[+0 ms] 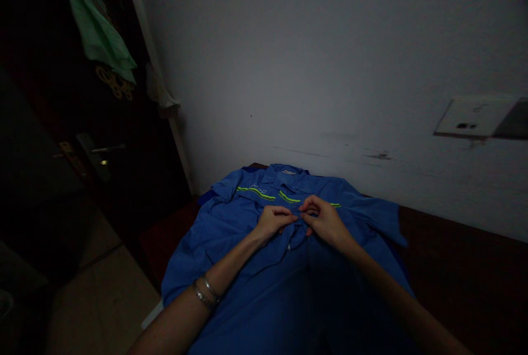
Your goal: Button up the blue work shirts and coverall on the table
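A blue short-sleeved shirt [243, 256] with yellow-green stripes across the chest lies spread out, its collar toward the wall. My left hand [275, 219] pinches the fabric at the front opening, thumb and fingers pressed together. Close beside it, my right hand [324, 220] has its thumb and forefinger curled to a pinch at the same opening. The fingertips of both hands nearly meet there. Whatever small part lies between the right fingertips is too dark to make out. Two bracelets [206, 291] circle my left wrist.
The shirt rests on a dark reddish-brown table [449, 245] pushed against a pale wall [322, 69]. A socket plate [474, 117] is on the wall at right. At left stands a dark door with a handle [108, 148], and a green cloth [99, 36] hangs above it.
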The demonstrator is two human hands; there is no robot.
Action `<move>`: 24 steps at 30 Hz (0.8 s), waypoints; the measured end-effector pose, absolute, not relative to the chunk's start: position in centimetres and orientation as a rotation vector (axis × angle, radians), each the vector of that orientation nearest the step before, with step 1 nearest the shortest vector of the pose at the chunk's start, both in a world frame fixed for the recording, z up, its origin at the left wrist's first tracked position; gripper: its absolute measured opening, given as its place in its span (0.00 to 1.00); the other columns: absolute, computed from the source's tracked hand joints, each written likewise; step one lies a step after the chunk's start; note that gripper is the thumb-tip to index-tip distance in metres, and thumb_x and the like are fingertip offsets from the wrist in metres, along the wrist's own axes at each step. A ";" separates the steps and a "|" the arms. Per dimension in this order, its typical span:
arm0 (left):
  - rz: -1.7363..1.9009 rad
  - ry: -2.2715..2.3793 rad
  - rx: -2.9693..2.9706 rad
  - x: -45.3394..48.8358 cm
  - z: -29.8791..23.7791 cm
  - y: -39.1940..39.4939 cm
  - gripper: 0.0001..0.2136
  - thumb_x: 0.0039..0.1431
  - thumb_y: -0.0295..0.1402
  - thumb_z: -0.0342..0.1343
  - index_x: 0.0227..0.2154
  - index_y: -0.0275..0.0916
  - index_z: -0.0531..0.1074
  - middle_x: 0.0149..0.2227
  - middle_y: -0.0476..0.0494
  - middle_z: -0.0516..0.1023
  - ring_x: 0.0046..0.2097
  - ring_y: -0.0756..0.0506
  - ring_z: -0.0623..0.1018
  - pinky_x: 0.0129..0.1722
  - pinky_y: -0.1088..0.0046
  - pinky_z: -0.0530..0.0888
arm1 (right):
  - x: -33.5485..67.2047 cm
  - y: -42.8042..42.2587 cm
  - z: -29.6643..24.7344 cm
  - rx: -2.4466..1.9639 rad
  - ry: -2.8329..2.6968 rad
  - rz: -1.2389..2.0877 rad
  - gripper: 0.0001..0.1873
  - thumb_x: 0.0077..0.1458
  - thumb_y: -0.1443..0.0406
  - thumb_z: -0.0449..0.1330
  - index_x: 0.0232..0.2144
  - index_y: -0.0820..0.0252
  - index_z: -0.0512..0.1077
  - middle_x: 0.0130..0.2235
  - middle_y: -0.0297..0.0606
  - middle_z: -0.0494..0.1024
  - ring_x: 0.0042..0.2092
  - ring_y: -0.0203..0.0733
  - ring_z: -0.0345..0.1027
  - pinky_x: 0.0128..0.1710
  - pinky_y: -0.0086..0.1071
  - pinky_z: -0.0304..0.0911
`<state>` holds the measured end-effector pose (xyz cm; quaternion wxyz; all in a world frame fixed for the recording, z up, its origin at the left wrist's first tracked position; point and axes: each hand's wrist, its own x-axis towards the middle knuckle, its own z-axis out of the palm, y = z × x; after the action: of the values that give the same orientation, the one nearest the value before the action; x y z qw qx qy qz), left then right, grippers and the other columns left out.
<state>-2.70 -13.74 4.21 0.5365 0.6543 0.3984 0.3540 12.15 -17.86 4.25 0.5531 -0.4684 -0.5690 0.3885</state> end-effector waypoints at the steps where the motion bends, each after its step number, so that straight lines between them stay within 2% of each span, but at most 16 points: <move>1: 0.842 0.951 1.561 -2.7 4.2 -13.7 0.16 0.36 0.42 0.62 0.22 0.31 0.72 0.12 0.55 0.62 0.14 0.57 0.58 0.14 0.79 0.52 | 12.2 -17.9 4.3 -1.106 -1.340 0.918 0.09 0.39 0.67 0.55 0.27 0.60 0.60 0.30 0.34 0.67 0.31 0.38 0.67 0.14 0.25 0.64; 8: 0.794 0.941 1.560 -2.7 3.9 -13.7 0.17 0.34 0.42 0.63 0.23 0.31 0.73 0.13 0.54 0.63 0.14 0.57 0.58 0.15 0.79 0.51 | 14.0 -17.7 5.3 -1.147 -1.262 0.789 0.08 0.38 0.66 0.55 0.25 0.59 0.60 0.31 0.35 0.67 0.27 0.35 0.65 0.16 0.27 0.65; 12: 0.770 0.897 1.551 -2.8 3.7 -13.7 0.18 0.38 0.44 0.61 0.24 0.31 0.73 0.14 0.53 0.64 0.15 0.57 0.58 0.15 0.79 0.52 | 15.9 -18.0 6.8 -1.226 -1.283 0.646 0.07 0.40 0.65 0.56 0.25 0.60 0.62 0.30 0.36 0.69 0.28 0.37 0.66 0.17 0.26 0.63; 15: 0.832 0.888 1.485 -2.9 3.9 -13.2 0.19 0.43 0.46 0.56 0.25 0.30 0.73 0.14 0.53 0.62 0.14 0.57 0.58 0.15 0.79 0.53 | 17.2 -18.4 8.0 -1.325 -1.330 0.450 0.07 0.43 0.62 0.56 0.26 0.60 0.64 0.26 0.35 0.69 0.28 0.37 0.66 0.22 0.28 0.63; 19: 0.998 0.889 1.409 -2.8 5.4 -11.1 0.18 0.44 0.45 0.55 0.26 0.31 0.72 0.21 0.48 0.68 0.17 0.57 0.61 0.14 0.80 0.55 | 19.2 -18.7 9.1 -1.354 -1.309 0.315 0.09 0.45 0.60 0.55 0.26 0.61 0.65 0.25 0.36 0.70 0.28 0.37 0.66 0.24 0.29 0.62; 24: 1.038 1.100 1.666 -1.8 8.1 -4.9 0.14 0.46 0.39 0.53 0.29 0.32 0.73 0.25 0.44 0.71 0.21 0.55 0.64 0.16 0.82 0.58 | 21.2 -18.7 9.8 -1.297 -1.223 0.372 0.10 0.45 0.59 0.55 0.27 0.61 0.65 0.23 0.35 0.69 0.25 0.37 0.65 0.20 0.27 0.60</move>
<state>-1.85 -4.95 8.13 0.4313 0.6680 0.4411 0.4161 21.20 -18.67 9.82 0.6133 -0.5624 -0.5306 0.1615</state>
